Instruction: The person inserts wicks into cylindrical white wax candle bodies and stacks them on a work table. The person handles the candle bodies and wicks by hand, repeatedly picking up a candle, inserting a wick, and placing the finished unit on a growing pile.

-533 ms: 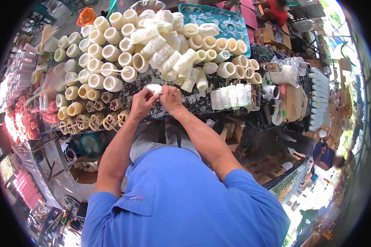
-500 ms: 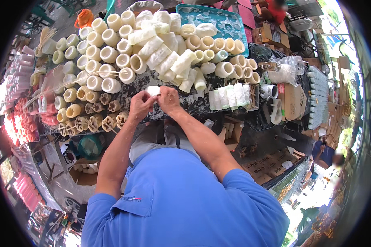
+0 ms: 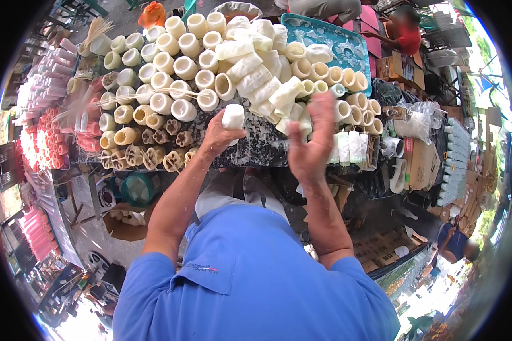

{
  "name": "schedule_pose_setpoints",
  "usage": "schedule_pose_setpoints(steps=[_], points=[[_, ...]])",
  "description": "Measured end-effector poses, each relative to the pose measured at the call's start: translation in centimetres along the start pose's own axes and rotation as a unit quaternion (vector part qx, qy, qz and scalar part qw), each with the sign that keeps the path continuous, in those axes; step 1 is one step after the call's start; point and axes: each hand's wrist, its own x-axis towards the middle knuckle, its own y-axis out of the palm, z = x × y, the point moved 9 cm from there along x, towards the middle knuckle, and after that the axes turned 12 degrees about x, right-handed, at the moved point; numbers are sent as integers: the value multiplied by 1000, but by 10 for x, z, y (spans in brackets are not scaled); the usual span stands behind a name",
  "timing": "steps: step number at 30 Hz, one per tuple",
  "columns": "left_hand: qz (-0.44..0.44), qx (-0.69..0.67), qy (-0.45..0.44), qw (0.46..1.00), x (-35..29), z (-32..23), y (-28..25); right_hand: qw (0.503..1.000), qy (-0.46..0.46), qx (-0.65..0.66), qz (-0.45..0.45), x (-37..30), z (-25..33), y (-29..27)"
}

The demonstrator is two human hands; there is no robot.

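My left hand is wrapped round a short, upright white wax cylinder over the near part of the dark, flaked tabletop. To its right, my right hand is raised, empty and blurred, its fingers and thumb apart. Beyond my hands lies a heap of white wax pieces. Many cream hollow wax cups stand in rows left of the heap, and pale strands lie across some of them. Wrapped white cylinders sit close together beside my right hand.
A teal tray with white residue lies at the back right. Brown flower-shaped pieces line the near left edge. Pink pieces fill the far left. Cardboard boxes stand at the right. Another person in red is at the back right.
My hands, together on the white piece before, have separated. My left hand keeps the wax cylinder, now upright; my right has swung right and opened. The view has shifted, moving the table rightward.
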Motion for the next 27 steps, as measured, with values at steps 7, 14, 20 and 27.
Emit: schedule_pose_setpoints(steps=[7,14,20,27], points=[[-4,212,164,963,-8,-33,21,922,-33,-176,343,-21,-9,96],[-46,129,196,971,-12,-50,19,980,-71,-28,184,-9,5,63],[-91,263,85,957,-9,-43,5,985,-16,-12,171,-3,-8,56],[-103,192,139,966,-10,-50,12,991,24,10,132,-15,-47,41]])
